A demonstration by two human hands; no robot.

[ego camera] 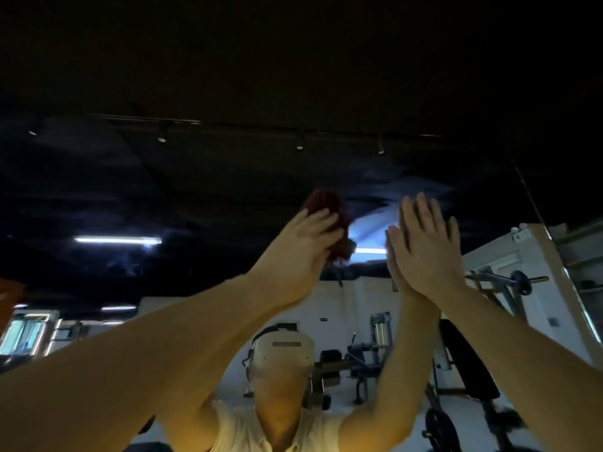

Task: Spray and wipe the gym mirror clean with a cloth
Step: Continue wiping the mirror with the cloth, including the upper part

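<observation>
Left hand [303, 243], raised overhead: fingers curled over a bunched dark-red cloth [326, 205], pressing it to the mirror [195, 190]. The cloth bulges out above the fingertips and hangs down past the palm on the side toward the other hand. Right hand [430, 252], level with the left and just beside it, apart from the cloth: fingers straight and close together, palm turned flat to the glass, holding nothing. It meets its own reflection edge to edge, which places it on or very close to the surface. Above both hands the glass shows dark reflected ceiling with a row of spotlights [298, 145], giving open room upward and out to the left of the left hand, where a lit tube light [117, 240] is reflected. To the right of the right hand, the slanted side edge [551, 252] of the mirror lies near, with pale framing beyond it. Below the hands, between the two forearms, appear the reflected headset [284, 350] and weight machines [362, 360].
</observation>
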